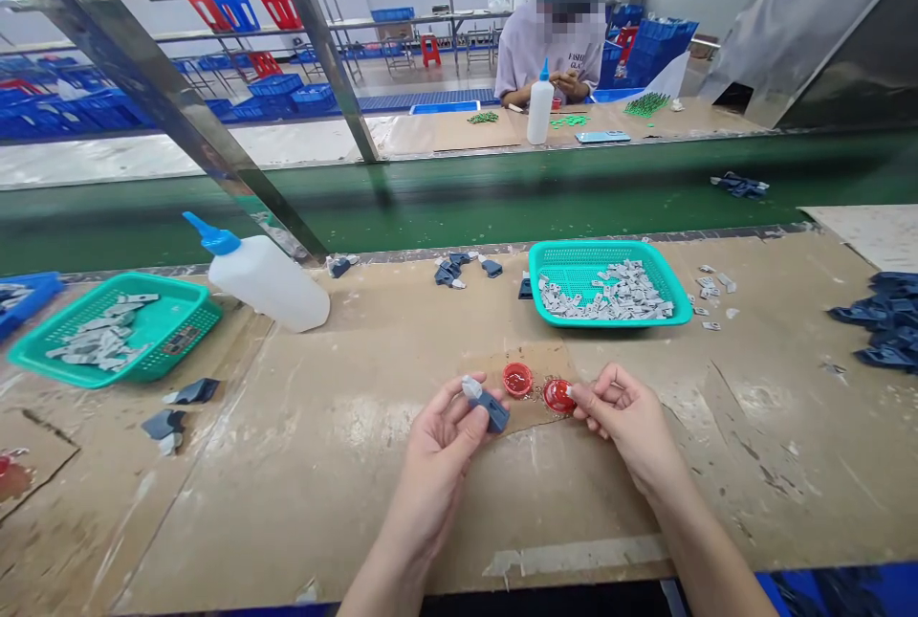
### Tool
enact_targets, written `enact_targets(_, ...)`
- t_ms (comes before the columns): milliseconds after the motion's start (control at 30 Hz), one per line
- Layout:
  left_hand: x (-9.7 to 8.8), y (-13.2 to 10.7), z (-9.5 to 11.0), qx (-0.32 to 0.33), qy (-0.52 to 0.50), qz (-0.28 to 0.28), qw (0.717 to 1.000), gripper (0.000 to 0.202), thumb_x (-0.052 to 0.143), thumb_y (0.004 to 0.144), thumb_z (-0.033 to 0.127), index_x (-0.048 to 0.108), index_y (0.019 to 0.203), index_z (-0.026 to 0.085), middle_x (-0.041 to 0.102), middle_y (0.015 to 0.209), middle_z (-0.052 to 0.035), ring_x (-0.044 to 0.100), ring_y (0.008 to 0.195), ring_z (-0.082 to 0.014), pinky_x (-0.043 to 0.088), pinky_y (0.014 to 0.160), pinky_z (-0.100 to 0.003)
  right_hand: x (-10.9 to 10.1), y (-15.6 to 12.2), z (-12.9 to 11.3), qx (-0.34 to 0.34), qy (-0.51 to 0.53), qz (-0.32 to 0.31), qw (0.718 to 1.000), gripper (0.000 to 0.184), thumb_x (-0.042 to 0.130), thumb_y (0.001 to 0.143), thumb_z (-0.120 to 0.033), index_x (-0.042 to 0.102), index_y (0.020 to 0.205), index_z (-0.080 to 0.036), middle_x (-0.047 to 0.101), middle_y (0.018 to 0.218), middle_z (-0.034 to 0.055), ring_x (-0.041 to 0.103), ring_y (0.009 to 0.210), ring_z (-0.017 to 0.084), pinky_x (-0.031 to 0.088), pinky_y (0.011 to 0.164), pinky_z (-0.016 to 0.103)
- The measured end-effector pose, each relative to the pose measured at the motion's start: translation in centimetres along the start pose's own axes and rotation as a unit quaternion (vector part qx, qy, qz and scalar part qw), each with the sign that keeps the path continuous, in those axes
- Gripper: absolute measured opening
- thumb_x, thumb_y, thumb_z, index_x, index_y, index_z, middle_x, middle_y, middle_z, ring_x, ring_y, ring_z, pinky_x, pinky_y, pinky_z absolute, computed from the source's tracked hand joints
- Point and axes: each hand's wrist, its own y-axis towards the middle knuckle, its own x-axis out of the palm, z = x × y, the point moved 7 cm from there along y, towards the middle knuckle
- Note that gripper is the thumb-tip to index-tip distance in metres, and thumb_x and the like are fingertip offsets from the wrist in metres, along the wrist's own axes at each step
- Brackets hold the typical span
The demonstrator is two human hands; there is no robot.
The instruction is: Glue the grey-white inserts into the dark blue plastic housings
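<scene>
My left hand (446, 430) is closed around a dark blue plastic piece (494, 412) with a light grey tip at its upper end. Thumb and fingertips of my right hand (615, 404) pinch a small light grey plastic piece (571, 391) over the edge of a red cap (557, 396), which has shiny liquid in it. Whether that piece touches the liquid I cannot tell. A second red cap (517, 379), also wet inside, lies between the hands on a cardboard scrap (549, 361). Behind them stands a green basket (609, 319) holding many small grey pieces.
Left stand a white squeeze bottle (276, 284), leaning, and another green basket (154, 361) of grey pieces. Dark blue parts (885, 320) are heaped at right; a few assembled ones (450, 269) lie behind. Beyond the green belt (459, 201) a person (552, 48) sits working.
</scene>
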Motion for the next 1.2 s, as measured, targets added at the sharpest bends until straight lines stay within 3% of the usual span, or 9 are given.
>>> enact_targets(167, 2.3, -0.2, -1.4, 0.029, 0.022, -0.005, 0.999, 0.025, 0.07, 0.081, 0.024, 0.062, 0.104, 0.019, 0.072, 0.105, -0.0069, 0.065, 0.102, -0.0163, 0.047, 0.089, -0.024, 0.3, -1.7, -1.2, 0.012, 0.125, -0.074, 0.989, 0.047, 0.077, 0.074, -0.044, 0.036, 0.068, -0.022, 0.055, 0.055, -0.0042, 0.037, 0.045, 0.006, 0.023, 0.041, 0.016)
enact_targets(333, 4.3, -0.4, -2.3, 0.03, 0.001, -0.026, 0.999, 0.023, 0.073, 0.078, 0.022, 0.065, 0.099, 0.018, 0.073, 0.104, -0.0073, 0.066, 0.1, -0.0179, 0.048, 0.09, -0.027, 1.6, -3.7, -2.3, 0.004, 0.131, -0.101, 0.986, 0.046, 0.077, 0.074, -0.041, 0.036, 0.068, -0.022, 0.052, 0.057, -0.0056, 0.043, 0.047, 0.007, 0.026, 0.041, 0.016)
enact_targets(733, 4.3, -0.9, -1.8, 0.039, -0.003, -0.05, 0.998, 0.023, 0.078, 0.071, 0.017, 0.072, 0.093, 0.02, 0.076, 0.099, -0.0056, 0.069, 0.096, -0.0185, 0.052, 0.085, -0.027, 3.5, -4.4, -2.8, 0.0, 0.046, -0.146, 0.988, 0.051, 0.079, 0.071, -0.043, 0.033, 0.067, -0.021, 0.052, 0.058, -0.0072, 0.054, 0.049, 0.007, 0.031, 0.041, 0.014)
enact_targets(900, 4.4, -1.3, -1.6, 0.032, 0.008, -0.058, 0.998, 0.02, 0.081, 0.066, 0.014, 0.076, 0.085, 0.02, 0.077, 0.091, -0.0053, 0.071, 0.084, -0.0181, 0.056, 0.077, -0.026, 3.6, -4.5, -2.2, 0.049, -0.026, -0.157, 0.986, 0.051, 0.076, 0.071, -0.05, 0.033, 0.069, -0.023, 0.054, 0.051, -0.0069, 0.048, 0.042, 0.007, 0.024, 0.038, 0.015)
enact_targets(1000, 4.6, -1.4, -1.3, 0.03, 0.016, -0.06, 0.998, 0.018, 0.081, 0.065, 0.013, 0.077, 0.081, 0.021, 0.077, 0.088, -0.0052, 0.071, 0.088, -0.0221, 0.057, 0.08, -0.031, 3.6, -4.6, -2.1, 0.065, -0.031, -0.178, 0.981, 0.052, 0.074, 0.071, -0.054, 0.032, 0.07, -0.023, 0.051, 0.044, -0.0082, 0.039, 0.037, 0.006, 0.018, 0.037, 0.015)
enact_targets(1100, 4.9, -1.4, -1.0, 0.028, 0.024, -0.076, 0.996, 0.02, 0.08, 0.066, 0.015, 0.078, 0.085, 0.021, 0.077, 0.087, -0.0064, 0.071, 0.092, -0.0258, 0.057, 0.083, -0.035, 3.8, -4.7, -2.4, 0.054, -0.019, -0.192, 0.98, 0.053, 0.077, 0.068, -0.053, 0.033, 0.069, -0.023, 0.048, 0.044, -0.0098, 0.036, 0.036, 0.004, 0.017, 0.039, 0.016)
enact_targets(1200, 5.3, -1.2, -1.0, 0.02, 0.036, -0.106, 0.994, 0.029, 0.08, 0.067, 0.018, 0.077, 0.097, 0.019, 0.076, 0.098, -0.0099, 0.069, 0.098, -0.0282, 0.055, 0.087, -0.039, 4.2, -4.9, -2.5, 0.043, -0.007, -0.17, 0.984, 0.054, 0.078, 0.068, -0.051, 0.032, 0.068, -0.022, 0.051, 0.051, -0.0085, 0.041, 0.039, 0.004, 0.02, 0.04, 0.017)
